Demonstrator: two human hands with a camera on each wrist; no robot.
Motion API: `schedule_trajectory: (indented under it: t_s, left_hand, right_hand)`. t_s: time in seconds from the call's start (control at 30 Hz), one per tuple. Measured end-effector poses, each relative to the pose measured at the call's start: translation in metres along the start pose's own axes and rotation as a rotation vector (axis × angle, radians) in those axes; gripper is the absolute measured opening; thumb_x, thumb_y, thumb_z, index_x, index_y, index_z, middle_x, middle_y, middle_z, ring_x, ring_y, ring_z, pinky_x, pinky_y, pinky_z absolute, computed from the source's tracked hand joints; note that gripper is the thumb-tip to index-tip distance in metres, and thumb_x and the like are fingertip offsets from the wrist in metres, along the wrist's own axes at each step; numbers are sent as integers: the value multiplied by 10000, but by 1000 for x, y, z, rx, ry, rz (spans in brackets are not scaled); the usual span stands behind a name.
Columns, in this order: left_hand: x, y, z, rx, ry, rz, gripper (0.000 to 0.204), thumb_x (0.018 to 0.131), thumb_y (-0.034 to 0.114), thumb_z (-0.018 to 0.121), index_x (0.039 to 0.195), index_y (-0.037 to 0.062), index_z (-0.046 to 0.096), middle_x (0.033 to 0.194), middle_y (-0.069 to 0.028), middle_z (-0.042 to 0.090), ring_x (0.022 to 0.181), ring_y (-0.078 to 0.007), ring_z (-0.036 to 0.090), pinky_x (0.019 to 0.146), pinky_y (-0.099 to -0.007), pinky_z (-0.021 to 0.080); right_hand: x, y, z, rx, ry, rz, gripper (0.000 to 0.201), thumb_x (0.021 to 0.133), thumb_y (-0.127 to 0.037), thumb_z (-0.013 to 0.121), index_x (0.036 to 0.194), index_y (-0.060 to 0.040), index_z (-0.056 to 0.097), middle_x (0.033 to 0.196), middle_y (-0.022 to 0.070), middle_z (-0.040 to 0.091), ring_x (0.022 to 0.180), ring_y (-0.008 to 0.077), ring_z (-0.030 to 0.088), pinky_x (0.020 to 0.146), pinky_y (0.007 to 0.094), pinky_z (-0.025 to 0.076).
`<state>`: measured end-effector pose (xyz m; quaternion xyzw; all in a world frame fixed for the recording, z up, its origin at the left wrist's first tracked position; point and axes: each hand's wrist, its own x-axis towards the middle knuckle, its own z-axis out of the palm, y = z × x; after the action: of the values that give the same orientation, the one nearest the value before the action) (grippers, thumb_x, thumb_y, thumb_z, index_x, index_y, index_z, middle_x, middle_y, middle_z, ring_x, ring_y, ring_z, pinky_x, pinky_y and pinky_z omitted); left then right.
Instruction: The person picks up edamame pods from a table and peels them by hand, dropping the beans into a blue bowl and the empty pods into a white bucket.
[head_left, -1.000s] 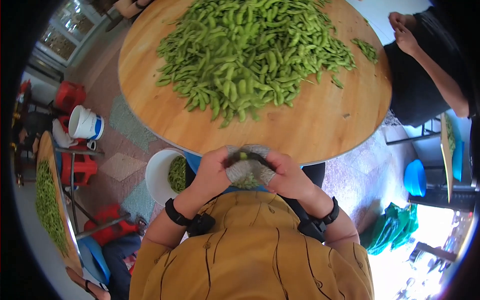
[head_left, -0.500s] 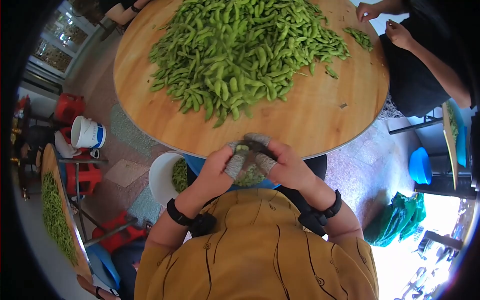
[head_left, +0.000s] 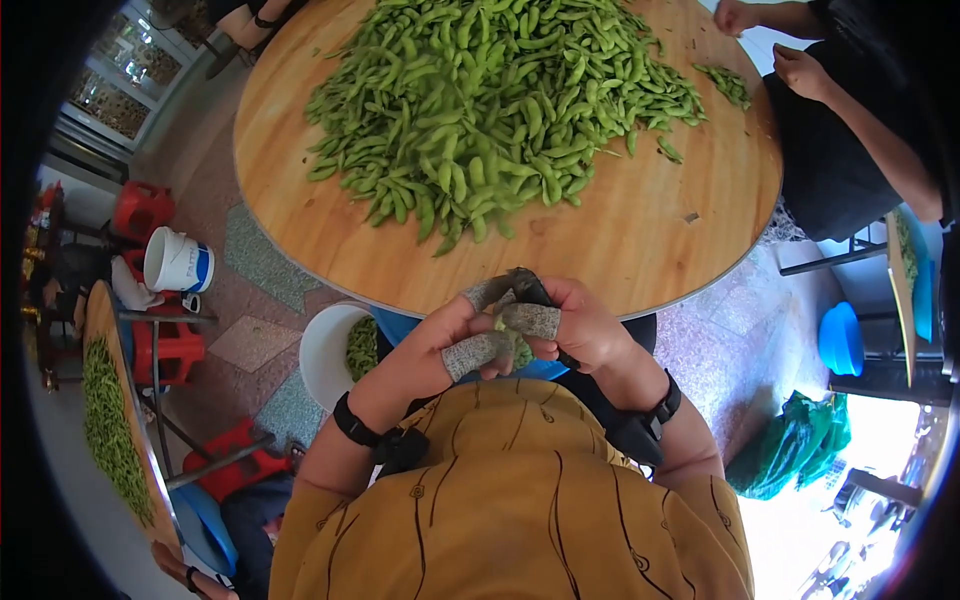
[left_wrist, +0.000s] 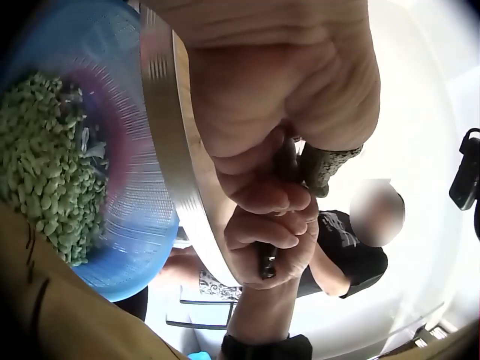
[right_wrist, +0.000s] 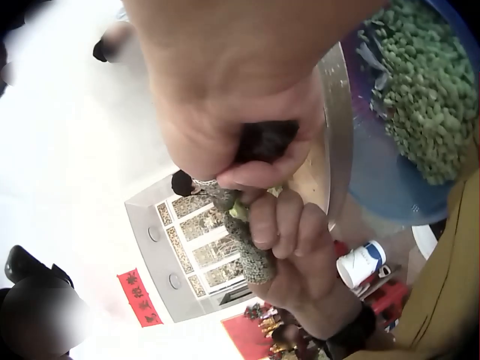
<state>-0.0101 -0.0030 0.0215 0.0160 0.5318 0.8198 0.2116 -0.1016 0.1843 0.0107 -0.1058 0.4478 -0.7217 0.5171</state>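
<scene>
Both hands meet just off the near edge of the round wooden table (head_left: 640,270). The left hand (head_left: 455,335), with grey coverings on some digits, has its fingers curled round a green pod (right_wrist: 238,209). Touching it, the right hand (head_left: 585,325) has curled fingers and a grey-covered thumb at the same pod; a dark covering (right_wrist: 266,141) shows inside that hand. A large heap of green pods (head_left: 470,120) lies on the table. Under the hands, a blue basket (left_wrist: 124,255) holds shelled green beans (left_wrist: 49,169).
A white bucket (head_left: 325,355) with green matter stands on the floor at left, near another white bucket (head_left: 178,262) and red stools (head_left: 165,345). Another person's hands (head_left: 800,72) are at the table's right edge. A green bag (head_left: 795,445) lies at lower right.
The fingers have shifted from both hands cupped together to the right thumb crossing over toward the left fingers. The other person's hands at right have moved apart. The view has shifted slightly.
</scene>
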Motion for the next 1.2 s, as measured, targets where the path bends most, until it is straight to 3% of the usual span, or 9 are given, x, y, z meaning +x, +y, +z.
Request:
schedule_trajectory:
  t_s: [0.13, 0.2, 0.3, 0.5, 0.63, 0.83, 0.9, 1.03, 1.2]
  left_hand:
    - [2, -8, 1, -224, 27, -26, 614, 923, 87, 593, 1455, 55, 287, 1033, -75, 612, 826, -110, 568, 699, -244, 466]
    - [7, -9, 8, 21, 175, 135, 559, 895, 114, 652, 1388, 51, 396, 937, -63, 629, 773, -102, 581, 654, -224, 460]
    - [4, -15, -4, 337, 302, 163, 493, 866, 132, 697, 1299, 34, 483, 840, -48, 636, 687, -92, 591, 588, -208, 451]
    - [4, -6, -3, 20, 242, 87, 368, 909, 159, 640, 1236, 28, 535, 797, -38, 635, 598, -82, 577, 504, -215, 436]
    - [7, -12, -5, 29, 253, 65, 345, 934, 164, 603, 1248, 38, 538, 800, -38, 639, 585, -90, 575, 496, -221, 439]
    - [8, -15, 0, -128, 241, 99, 333, 955, 149, 571, 1271, 52, 532, 883, -46, 646, 660, -97, 594, 582, -232, 473]
    - [8, -12, 3, -281, 349, -23, 324, 960, 135, 564, 1272, 55, 534, 923, -45, 645, 686, -90, 587, 602, -234, 466]
    - [5, -21, -5, -65, 283, 58, 340, 964, 103, 544, 1300, 58, 515, 946, -46, 652, 687, -94, 590, 626, -244, 494]
    - [5, -11, -5, -58, 295, -90, 368, 945, 26, 528, 1312, 51, 505, 990, -44, 642, 761, -122, 619, 721, -266, 530]
  right_hand:
    - [0, 0, 4, -64, 49, -23, 188, 911, -176, 631, 1008, -16, 643, 648, -16, 550, 514, 54, 438, 460, 211, 320]
    - [-1, 6, 9, -124, 83, -49, 162, 915, -161, 616, 995, -21, 636, 694, 2, 588, 522, 61, 438, 467, 211, 330]
    - [0, 10, 12, -232, 189, -56, 142, 919, -142, 601, 983, -19, 634, 676, 6, 576, 529, 66, 443, 476, 212, 342]
    - [1, 8, 12, -17, 138, -53, 157, 917, -120, 600, 1033, -14, 610, 719, 25, 572, 536, 72, 461, 485, 212, 356]
    - [1, 8, 11, -46, 146, -54, 163, 924, -120, 598, 1048, -13, 602, 749, 37, 584, 536, 72, 462, 483, 209, 356]
    - [6, 12, 3, -201, 227, -77, 143, 915, -85, 591, 1036, -18, 622, 762, 24, 600, 559, 63, 483, 497, 212, 373]
    - [6, 14, 4, -298, 241, -127, 147, 908, -74, 592, 1039, -16, 626, 764, 16, 604, 569, 58, 488, 503, 212, 379]
    - [4, 13, 13, -422, 277, -190, 159, 901, -54, 584, 1047, -4, 618, 785, -10, 609, 627, 40, 491, 537, 207, 390]
    - [3, 11, 9, -387, 275, -117, 149, 908, -65, 582, 1040, -2, 615, 800, -22, 608, 658, 37, 487, 560, 201, 387]
